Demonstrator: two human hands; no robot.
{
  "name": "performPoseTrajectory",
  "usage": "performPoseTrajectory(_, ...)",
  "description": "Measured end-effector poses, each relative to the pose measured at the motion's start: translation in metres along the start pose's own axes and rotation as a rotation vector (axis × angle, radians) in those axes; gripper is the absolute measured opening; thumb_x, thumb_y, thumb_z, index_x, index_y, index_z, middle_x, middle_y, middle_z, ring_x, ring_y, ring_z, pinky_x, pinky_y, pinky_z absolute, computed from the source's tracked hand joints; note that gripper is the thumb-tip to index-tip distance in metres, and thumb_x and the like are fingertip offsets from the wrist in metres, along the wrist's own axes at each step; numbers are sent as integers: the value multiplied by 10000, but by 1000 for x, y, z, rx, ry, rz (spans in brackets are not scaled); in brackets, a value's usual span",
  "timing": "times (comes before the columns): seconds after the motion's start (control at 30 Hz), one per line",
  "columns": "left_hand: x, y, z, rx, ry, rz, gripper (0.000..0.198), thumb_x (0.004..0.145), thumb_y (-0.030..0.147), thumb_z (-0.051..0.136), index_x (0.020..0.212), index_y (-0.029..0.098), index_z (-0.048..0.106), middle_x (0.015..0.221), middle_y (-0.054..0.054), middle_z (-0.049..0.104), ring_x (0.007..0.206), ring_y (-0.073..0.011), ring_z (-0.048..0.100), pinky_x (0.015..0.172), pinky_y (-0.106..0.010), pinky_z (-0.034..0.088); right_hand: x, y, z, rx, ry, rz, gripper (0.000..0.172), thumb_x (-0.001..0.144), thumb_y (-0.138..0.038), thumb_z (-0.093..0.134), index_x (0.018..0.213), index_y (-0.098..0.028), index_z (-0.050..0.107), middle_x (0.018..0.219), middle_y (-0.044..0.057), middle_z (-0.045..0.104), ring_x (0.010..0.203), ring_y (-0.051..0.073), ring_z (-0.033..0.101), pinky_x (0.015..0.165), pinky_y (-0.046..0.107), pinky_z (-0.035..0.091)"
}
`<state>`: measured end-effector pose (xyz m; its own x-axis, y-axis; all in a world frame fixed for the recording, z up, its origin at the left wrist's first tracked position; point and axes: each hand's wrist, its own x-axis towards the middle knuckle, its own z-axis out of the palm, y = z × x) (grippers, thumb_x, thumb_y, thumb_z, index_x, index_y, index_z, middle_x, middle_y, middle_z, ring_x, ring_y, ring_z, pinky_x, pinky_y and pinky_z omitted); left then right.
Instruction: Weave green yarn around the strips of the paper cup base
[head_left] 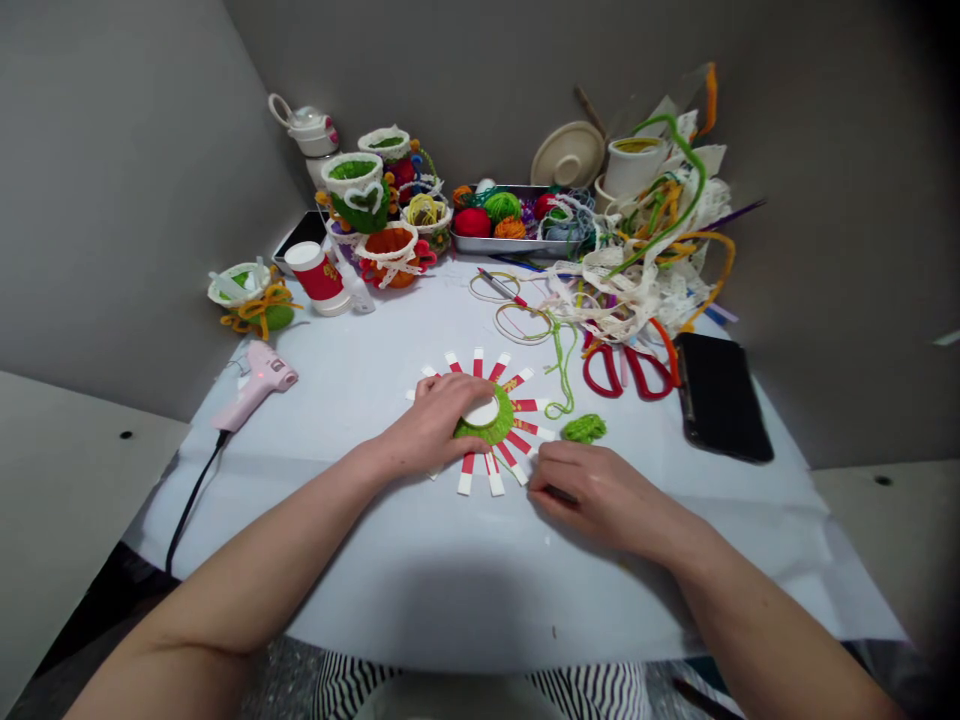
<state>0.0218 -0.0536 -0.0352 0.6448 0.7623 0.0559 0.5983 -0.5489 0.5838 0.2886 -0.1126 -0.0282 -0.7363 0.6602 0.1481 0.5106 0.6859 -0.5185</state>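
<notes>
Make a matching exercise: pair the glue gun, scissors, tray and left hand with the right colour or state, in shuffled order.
Things:
1. glue gun
2. scissors
3. tray
4. left hand

Colours or states:
A. holding yarn balls
B. resting on a green yarn disc
C. pink
D. red-handled

Pairs: 1-C, 2-D, 3-A, 4-B

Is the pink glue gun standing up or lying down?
Lying down: the pink glue gun rests on its side on the table.
</notes>
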Motion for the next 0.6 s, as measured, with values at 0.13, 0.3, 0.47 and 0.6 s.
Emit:
performPoseTrajectory(0.13,0,-2,0,-5,0,1,569,902,337,784,1394,300,499,1459,-94,597,1373,-338,500,1147,-569,334,-2,8,0,-94,142,113,213,999,-180,527,836,-201,662,792,41,628,726,175,591,657,310,465)
performPoseTrajectory(0.3,0,-3,-2,-13,-16,15,410,987,253,656,1368,286,509,1456,-99,603,1378,-321,511,1137,-569,342,-1,18,4,-129,237,174,196,1031,-242,540,883,-199,662,839,58,653,756,192,619,676,324,487)
performPoseTrajectory(0.47,0,-3,-2,-24,-13,45,417,979,214,661,1361,279,507,1466,-104,602,1381,-315,522,1135,-567,350,6,23,11,-129,278,214,203,1046,-255,535,883,-199,642,840,55,639,764,194,611,682,328,478)
performPoseTrajectory(0.6,-1,-2,-3,-43,-36,76,407,978,211,669,1349,286,521,1477,-93,602,1391,-309,524,1139,-562,361,14,26,18,-125,346,288,184,1029,-248,558,858,-209,616,843,47,630,768,198,604,682,327,461)
